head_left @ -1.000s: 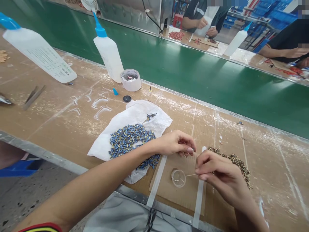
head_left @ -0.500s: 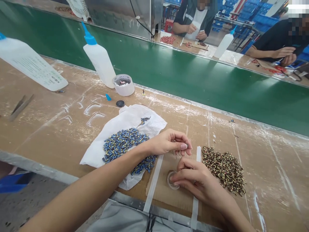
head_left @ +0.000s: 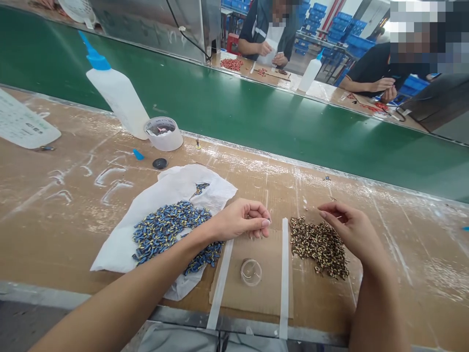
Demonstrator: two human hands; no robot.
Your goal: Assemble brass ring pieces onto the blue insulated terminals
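Observation:
My left hand [head_left: 254,221] is closed in a pinch on a small dark piece, mostly hidden by the fingertips. It hovers above a cardboard sheet [head_left: 256,298], right of a heap of small blue-and-yellow pieces [head_left: 168,227] on white paper [head_left: 120,244]. Over the far edge of a pile of tiny brown-and-cream pieces [head_left: 315,247] is my right hand [head_left: 350,227], thumb and index finger slightly apart, with nothing visible between them. A small clear round cup [head_left: 251,272] stands on the cardboard between two white tape strips, untouched.
A white bottle with blue nozzle [head_left: 117,98] stands beside a tape roll [head_left: 164,134] holding scraps. Another bottle [head_left: 25,122] is at the left edge. A black disc [head_left: 159,163] and blue cap [head_left: 138,154] lie nearby. Beyond the green belt [head_left: 227,107], two people work.
My right hand has left the clear cup and moved right, over the brown pile. My left hand keeps its pinch above the cardboard. The view has shifted to the right.

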